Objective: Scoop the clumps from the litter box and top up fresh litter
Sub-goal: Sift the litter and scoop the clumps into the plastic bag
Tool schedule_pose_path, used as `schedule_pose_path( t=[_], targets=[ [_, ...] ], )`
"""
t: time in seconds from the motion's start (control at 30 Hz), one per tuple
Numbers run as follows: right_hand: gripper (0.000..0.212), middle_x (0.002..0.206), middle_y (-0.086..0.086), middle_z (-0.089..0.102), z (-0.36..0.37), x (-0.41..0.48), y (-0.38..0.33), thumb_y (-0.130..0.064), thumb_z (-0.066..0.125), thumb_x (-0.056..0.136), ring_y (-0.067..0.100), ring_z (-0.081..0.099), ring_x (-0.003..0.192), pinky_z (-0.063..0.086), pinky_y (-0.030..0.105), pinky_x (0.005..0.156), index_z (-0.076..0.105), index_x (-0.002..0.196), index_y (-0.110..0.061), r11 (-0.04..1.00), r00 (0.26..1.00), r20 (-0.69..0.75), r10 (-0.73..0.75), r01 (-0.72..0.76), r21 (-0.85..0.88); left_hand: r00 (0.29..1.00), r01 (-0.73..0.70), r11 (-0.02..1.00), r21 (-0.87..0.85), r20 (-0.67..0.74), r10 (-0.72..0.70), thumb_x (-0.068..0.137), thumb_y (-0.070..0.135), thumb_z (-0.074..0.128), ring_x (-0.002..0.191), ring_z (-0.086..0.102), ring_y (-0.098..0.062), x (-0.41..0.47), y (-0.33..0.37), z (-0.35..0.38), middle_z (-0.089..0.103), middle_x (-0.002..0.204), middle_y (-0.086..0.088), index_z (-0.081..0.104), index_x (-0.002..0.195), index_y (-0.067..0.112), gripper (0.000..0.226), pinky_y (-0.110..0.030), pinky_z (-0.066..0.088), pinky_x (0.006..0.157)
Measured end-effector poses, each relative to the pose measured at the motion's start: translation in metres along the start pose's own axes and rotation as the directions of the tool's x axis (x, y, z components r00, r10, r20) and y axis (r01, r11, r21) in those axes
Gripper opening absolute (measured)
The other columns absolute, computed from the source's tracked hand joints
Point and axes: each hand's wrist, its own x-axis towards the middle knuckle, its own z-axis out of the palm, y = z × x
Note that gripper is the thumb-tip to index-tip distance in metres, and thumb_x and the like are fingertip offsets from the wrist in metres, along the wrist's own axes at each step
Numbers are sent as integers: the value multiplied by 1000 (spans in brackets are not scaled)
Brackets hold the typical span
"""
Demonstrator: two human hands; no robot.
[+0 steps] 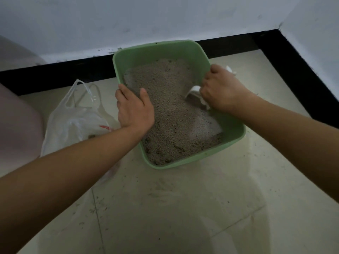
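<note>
L grip [134,109] clasps litter box [161,50] rim; R grip [220,88] holds scoop [194,90]; bag [73,121] beside.

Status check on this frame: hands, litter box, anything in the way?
Left hand grips green litter box rim. Right hand holds white scoop, dug into litter. Plastic bag on floor left of box, clear of scoop.

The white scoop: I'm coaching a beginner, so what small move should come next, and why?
Probably push the scoop further through the litter and lift it a little. The right hand grips it with its mouth dug in beside the right wall of the litter box, the left hand steadies the left rim, and the plastic bag lies on the floor to the left.
</note>
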Motion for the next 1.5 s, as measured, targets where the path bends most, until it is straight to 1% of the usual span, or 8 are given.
schedule_pose_path(
  t=[0.27,0.5,0.8,0.93,1.03,1.13,1.27,1.5],
  targets=[
    [41,85,-7,69,1,-65,47,-53,48,83,16,58,78,35,36,82,70,114,-38,873,995,-85,59,-10,487,1000,-3,1000,-12,7,3,102,46,28,138,30,-35,0,-1,0,17,157,-18,7,153,-1,73,-43,31,109],
    [65,74,-13,62,23,-54,15,-56,9,75,8,57,74,31,30,83,69,88,-38,922,991,98,-87,43,384,1000,5,1000,-15,-7,-5,102,46,28,138,31,-34,0,0,2,18,157,-17,7,154,1,72,-41,30,109],
    [33,65,-9,60,32,-34,9,-53,47,90,10,57,66,35,34,91,63,75,-29,875,988,141,-69,-8,483,1000,10,997,-78,-18,-11,103,45,27,139,31,-32,5,-6,6,17,158,-14,9,154,3,69,-38,28,110],
    [45,52,-3,50,40,-31,-14,-50,56,92,14,46,48,47,33,72,55,60,-18,668,987,138,-77,-51,742,1000,8,994,-109,-16,-10,103,46,25,140,30,-31,5,-4,7,18,158,-13,9,155,4,68,-38,28,110],
    [31,54,4,56,41,-27,-61,-50,61,91,13,42,47,44,34,52,74,76,-27,304,987,75,-142,-29,952,999,23,990,-142,-21,-27,103,47,23,140,30,-31,6,-7,8,18,158,-11,9,155,6,68,-38,26,111],
    [23,73,4,72,49,-21,-90,-47,66,89,11,56,60,50,40,63,76,106,-37,64,993,70,-96,-64,996,1000,20,986,-165,-16,-23,103,48,21,141,29,-29,5,-7,7,16,159,-10,9,156,8,67,-36,25,112],
    [31,96,-6,77,50,-21,-90,-44,74,81,29,70,97,54,49,82,75,111,-36,-124,990,71,-121,-86,989,999,35,979,-199,-11,-38,103,50,19,143,28,-28,6,-6,6,15,160,-9,10,156,10,67,-37,24,113],
    [31,110,-2,75,53,-31,-81,-10,75,86,11,68,104,49,28,99,73,117,-12,-434,983,68,-168,-136,891,999,49,966,-255,-5,-52,103,50,19,143,27,-27,5,-8,3,16,160,-10,13,156,10,66,-34,22,113]
  ],
)
